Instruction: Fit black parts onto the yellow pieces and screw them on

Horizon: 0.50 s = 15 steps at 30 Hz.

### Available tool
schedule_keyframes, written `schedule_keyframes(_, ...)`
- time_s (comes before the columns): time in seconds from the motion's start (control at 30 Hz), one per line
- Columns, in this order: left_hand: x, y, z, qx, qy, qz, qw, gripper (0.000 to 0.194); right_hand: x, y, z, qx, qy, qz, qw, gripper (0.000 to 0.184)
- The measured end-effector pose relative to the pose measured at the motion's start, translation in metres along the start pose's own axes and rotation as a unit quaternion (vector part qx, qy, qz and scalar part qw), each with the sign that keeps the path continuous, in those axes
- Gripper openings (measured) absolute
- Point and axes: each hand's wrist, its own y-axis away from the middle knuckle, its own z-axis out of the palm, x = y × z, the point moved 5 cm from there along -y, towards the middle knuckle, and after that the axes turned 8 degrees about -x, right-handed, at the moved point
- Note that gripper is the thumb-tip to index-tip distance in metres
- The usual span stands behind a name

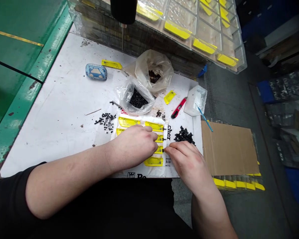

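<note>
While under the left hand [137, 146], yellow pieces [154, 126], right hand [186, 161] alongside.

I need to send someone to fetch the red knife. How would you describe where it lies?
On the white table, look right of the two plastic bags, near the table's right edge. The red knife lies slanted between a loose yellow piece and a clear box. It is the only red thing there.
</note>
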Motion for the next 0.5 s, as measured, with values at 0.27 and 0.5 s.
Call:
schedule_keyframes(0.27,0.001,0.0,0.001,-0.001,-0.005,0.004,1.0,0.012,-0.007,-0.006,-0.001,-0.021,0.006,0.051,0.998,0.017)
schedule_keyframes(0.5,0.001,0.001,0.0,-0.005,-0.014,0.004,1.0,0.012,0.008,0.01,-0.011,0.034,-0.003,0.094,0.995,0.013)
